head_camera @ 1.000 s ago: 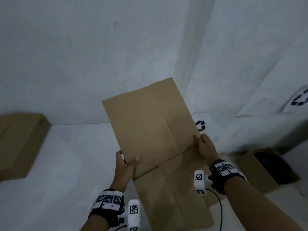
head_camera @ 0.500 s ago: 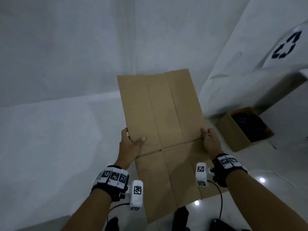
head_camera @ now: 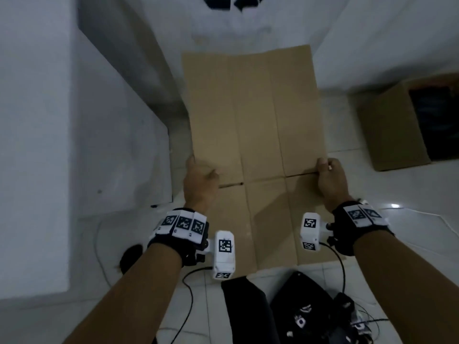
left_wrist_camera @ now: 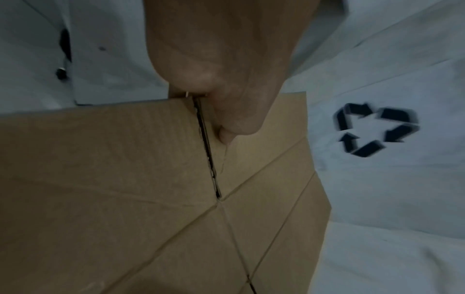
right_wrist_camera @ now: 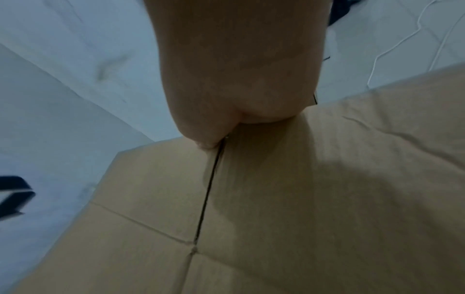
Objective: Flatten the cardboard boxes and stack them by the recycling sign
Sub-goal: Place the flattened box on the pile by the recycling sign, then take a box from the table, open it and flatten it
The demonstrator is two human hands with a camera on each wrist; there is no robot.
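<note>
A flattened brown cardboard box (head_camera: pixel 255 125) hangs in the air in front of me, creases running lengthwise. My left hand (head_camera: pixel 200 177) grips its left edge at a slit, thumb on top. My right hand (head_camera: pixel 329 175) grips the right edge at the matching slit. The left wrist view shows the thumb (left_wrist_camera: pixel 226 111) pressed on the cardboard (left_wrist_camera: pixel 125 199) beside the slit. In the right wrist view the hand (right_wrist_camera: pixel 236 95) holds the cardboard (right_wrist_camera: pixel 302 199) at its edge. A white recycling sign (head_camera: pixel 233 2) with black arrows is straight ahead, above the box; it also shows as the recycling sign (left_wrist_camera: pixel 375 129).
An open brown box (head_camera: pixel 397 125) with dark contents stands on the floor at the right. A white wall block (head_camera: pixel 34 145) rises on the left. Black bags (head_camera: pixel 298 309) and cables lie on the tiled floor by my feet.
The view has swung right and down, so the recycling sign has moved from the upper right to straight ahead. Both hands keep their grip; the flattened box now hangs squarer before the sign.
</note>
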